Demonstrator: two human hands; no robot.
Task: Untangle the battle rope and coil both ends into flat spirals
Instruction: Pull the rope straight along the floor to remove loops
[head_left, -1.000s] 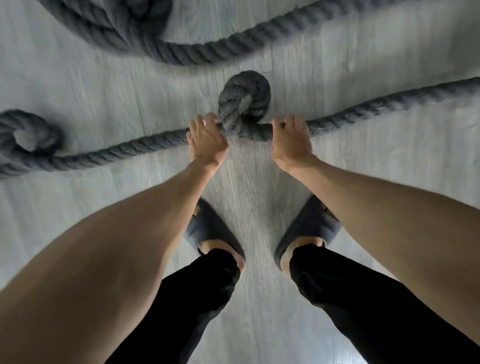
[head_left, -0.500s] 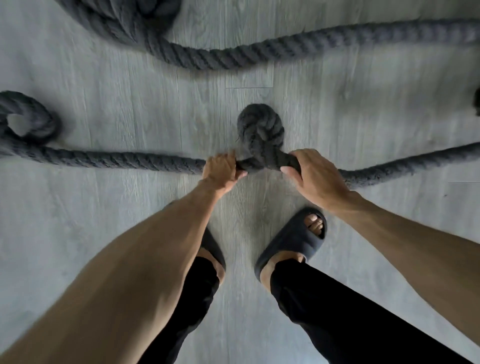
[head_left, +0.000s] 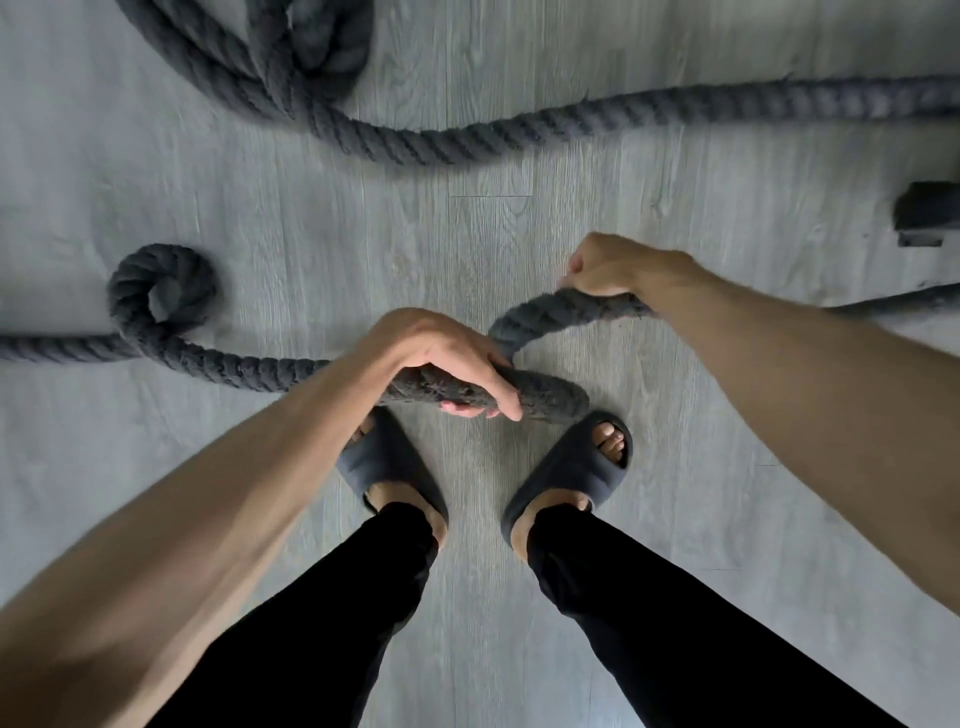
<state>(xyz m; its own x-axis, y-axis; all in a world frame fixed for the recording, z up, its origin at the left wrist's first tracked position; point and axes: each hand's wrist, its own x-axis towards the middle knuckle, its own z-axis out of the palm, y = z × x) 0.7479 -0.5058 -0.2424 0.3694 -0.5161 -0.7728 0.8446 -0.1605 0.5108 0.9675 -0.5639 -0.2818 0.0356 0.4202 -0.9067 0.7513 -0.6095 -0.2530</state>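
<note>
My left hand (head_left: 447, 364) grips thick grey rope (head_left: 218, 358) just above my sandals (head_left: 576, 473). My right hand (head_left: 608, 270) clenches same rope higher, bend arching between. Rest trails across wood floor (head_left: 675, 182): loop (head_left: 156, 291) at left, blurred heap (head_left: 306, 52), possibly knotted, top left.
</note>
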